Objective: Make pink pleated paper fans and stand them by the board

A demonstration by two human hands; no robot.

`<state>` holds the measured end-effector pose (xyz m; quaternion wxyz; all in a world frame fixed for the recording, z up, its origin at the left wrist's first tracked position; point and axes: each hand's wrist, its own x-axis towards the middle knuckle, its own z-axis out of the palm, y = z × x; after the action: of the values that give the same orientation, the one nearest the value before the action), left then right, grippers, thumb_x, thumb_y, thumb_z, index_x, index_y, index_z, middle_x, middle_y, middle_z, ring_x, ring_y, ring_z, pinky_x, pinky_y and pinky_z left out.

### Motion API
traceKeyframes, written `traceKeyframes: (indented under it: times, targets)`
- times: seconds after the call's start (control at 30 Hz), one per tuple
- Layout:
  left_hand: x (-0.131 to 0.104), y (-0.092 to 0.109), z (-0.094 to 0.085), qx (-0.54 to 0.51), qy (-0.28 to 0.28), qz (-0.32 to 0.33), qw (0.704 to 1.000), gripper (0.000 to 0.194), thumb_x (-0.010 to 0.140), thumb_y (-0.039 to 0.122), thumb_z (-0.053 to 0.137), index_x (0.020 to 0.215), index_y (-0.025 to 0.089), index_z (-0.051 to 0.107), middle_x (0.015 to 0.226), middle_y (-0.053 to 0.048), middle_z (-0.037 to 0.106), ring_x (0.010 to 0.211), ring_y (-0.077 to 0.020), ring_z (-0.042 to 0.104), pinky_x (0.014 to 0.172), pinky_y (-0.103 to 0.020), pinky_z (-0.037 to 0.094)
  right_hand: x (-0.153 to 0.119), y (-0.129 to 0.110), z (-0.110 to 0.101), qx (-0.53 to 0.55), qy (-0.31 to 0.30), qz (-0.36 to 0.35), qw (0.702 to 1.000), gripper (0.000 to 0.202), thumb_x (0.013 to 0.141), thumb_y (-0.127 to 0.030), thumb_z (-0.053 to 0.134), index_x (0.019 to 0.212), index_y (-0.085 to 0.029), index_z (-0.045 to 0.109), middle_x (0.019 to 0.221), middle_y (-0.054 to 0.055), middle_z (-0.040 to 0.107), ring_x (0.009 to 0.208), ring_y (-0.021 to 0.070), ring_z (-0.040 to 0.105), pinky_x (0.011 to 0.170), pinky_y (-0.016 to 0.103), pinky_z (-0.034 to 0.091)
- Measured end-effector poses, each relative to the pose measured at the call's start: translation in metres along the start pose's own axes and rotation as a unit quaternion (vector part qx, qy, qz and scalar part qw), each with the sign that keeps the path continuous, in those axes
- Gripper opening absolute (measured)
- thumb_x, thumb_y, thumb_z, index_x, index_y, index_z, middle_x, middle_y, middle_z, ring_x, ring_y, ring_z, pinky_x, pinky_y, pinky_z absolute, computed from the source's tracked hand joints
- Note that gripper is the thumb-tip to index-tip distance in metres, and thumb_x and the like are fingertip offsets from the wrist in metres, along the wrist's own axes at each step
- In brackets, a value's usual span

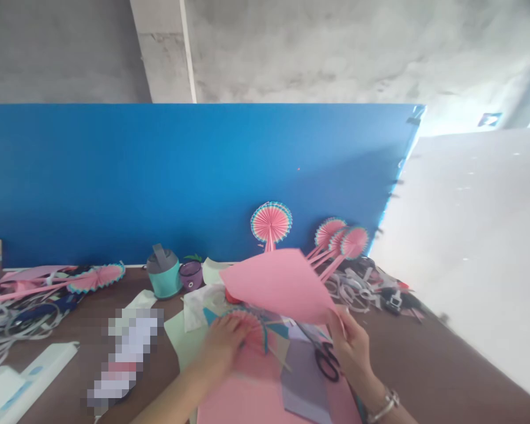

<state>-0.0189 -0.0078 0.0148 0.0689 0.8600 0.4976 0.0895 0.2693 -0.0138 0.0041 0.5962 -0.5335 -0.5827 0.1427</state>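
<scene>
My right hand (pixel 351 344), a bracelet at its wrist, pinches the corner of a pink paper sheet (pixel 278 280) between thumb and fingers. The sheet is raised above the table and hides part of what lies behind it. My left hand (pixel 224 338) lies with its fingers over a pink pleated paper fan (pixel 249 323) edged in blue; slight blur softens the fingers. Thin sticks (pixel 282 360) lie beside this fan. Scissors with dark handles (pixel 327 362) rest near my right hand, partly over a greyish-purple sheet (pixel 304 383). More pink paper (pixel 242 406) is spread underneath.
A finished fan (pixel 271 222) stands against the blue partition (pixel 159 176), with several more at the right. Another fan (pixel 98 278) lies at the left by tangled cables (pixel 9 330). A teal cup (pixel 164 277) and purple pot (pixel 191 275) stand at the back. A white power strip (pixel 39 377) lies front left.
</scene>
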Motion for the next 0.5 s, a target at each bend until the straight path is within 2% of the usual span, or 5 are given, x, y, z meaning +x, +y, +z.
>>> traceKeyframes:
  times: [0.1, 0.2, 0.3, 0.4, 0.5]
  targets:
    - [-0.011, -0.01, -0.008, 0.047, 0.004, -0.096, 0.994, 0.047, 0.079, 0.009, 0.043, 0.122, 0.02, 0.059, 0.119, -0.013, 0.062, 0.112, -0.0305, 0.053, 0.094, -0.046, 0.037, -0.006, -0.012, -0.001, -0.001, -0.126, -0.147, 0.981, 0.031, 0.081, -0.037, 0.054, 0.103, -0.022, 0.07, 0.099, 0.009, 0.071, 0.091, 0.0263, 0.065, 0.081, 0.036, 0.05]
    - [-0.03, -0.02, -0.023, 0.048, 0.022, -0.166, 0.985, 0.041, 0.081, 0.011, 0.041, 0.114, 0.021, 0.064, 0.114, -0.013, 0.064, 0.108, -0.0301, 0.056, 0.089, -0.042, 0.04, -0.011, -0.032, 0.001, 0.01, -0.31, -0.224, 0.924, 0.032, 0.08, -0.027, 0.055, 0.109, -0.026, 0.068, 0.103, 0.009, 0.07, 0.095, 0.0244, 0.064, 0.085, 0.037, 0.049]
    - [-0.045, -0.026, -0.04, 0.021, 0.03, -0.189, 0.981, 0.035, 0.081, 0.015, 0.044, 0.106, 0.018, 0.067, 0.11, -0.014, 0.066, 0.104, -0.032, 0.058, 0.087, -0.043, 0.041, -0.02, -0.048, 0.005, 0.032, -0.406, -0.167, 0.898, 0.021, 0.077, -0.028, 0.059, 0.093, -0.025, 0.072, 0.092, 0.008, 0.071, 0.085, 0.0219, 0.064, 0.079, 0.034, 0.05]
    - [-0.045, -0.029, -0.049, -0.165, 0.053, -0.134, 0.976, 0.031, 0.081, 0.023, 0.044, 0.099, 0.021, 0.069, 0.106, -0.01, 0.068, 0.103, -0.0281, 0.058, 0.089, -0.037, 0.042, -0.027, -0.048, 0.007, 0.065, -0.473, -0.073, 0.876, 0.012, 0.071, -0.03, 0.064, 0.074, -0.022, 0.072, 0.073, 0.006, 0.069, 0.07, 0.0194, 0.062, 0.066, 0.029, 0.051]
    - [-0.033, -0.033, -0.048, -0.391, 0.1, -0.176, 0.898, 0.033, 0.082, 0.029, 0.039, 0.093, 0.019, 0.069, 0.099, -0.007, 0.07, 0.097, -0.0255, 0.061, 0.086, -0.034, 0.045, -0.03, -0.038, 0.009, 0.094, -0.499, 0.016, 0.861, 0.012, 0.068, -0.029, 0.066, 0.063, -0.019, 0.069, 0.061, 0.002, 0.064, 0.061, 0.0161, 0.057, 0.056, 0.025, 0.047]
